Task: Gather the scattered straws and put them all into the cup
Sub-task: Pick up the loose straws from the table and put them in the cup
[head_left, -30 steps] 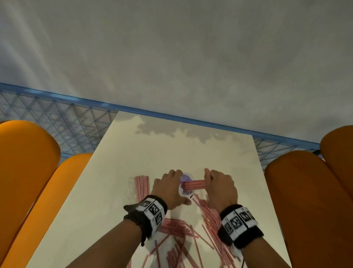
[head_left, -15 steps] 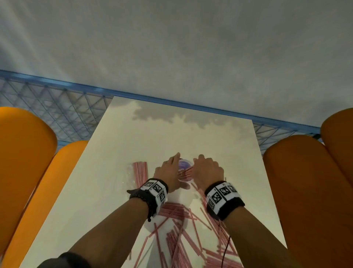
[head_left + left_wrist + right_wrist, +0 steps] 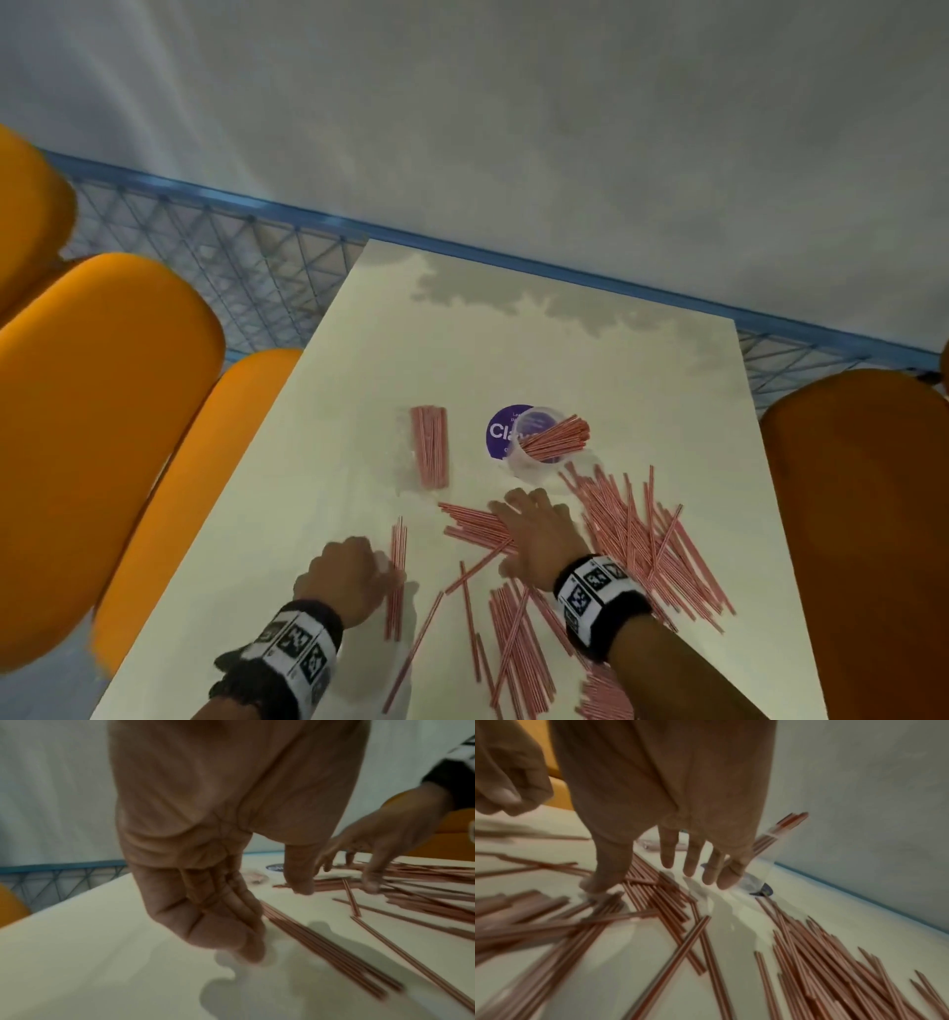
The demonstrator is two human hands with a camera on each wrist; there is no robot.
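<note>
Two hands: your left hand (image 3: 345, 579) curls empty beside straws (image 3: 396, 575); right hand (image 3: 536, 529) spreads flat.
Risk: brushing the cup (image 3: 539, 446) could tip it.

place: cafe-like seating | orange chairs (image 3: 102, 437); white table (image 3: 462, 349)

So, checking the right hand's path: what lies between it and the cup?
Head view: bare table separates the right hand from the cup.
</note>
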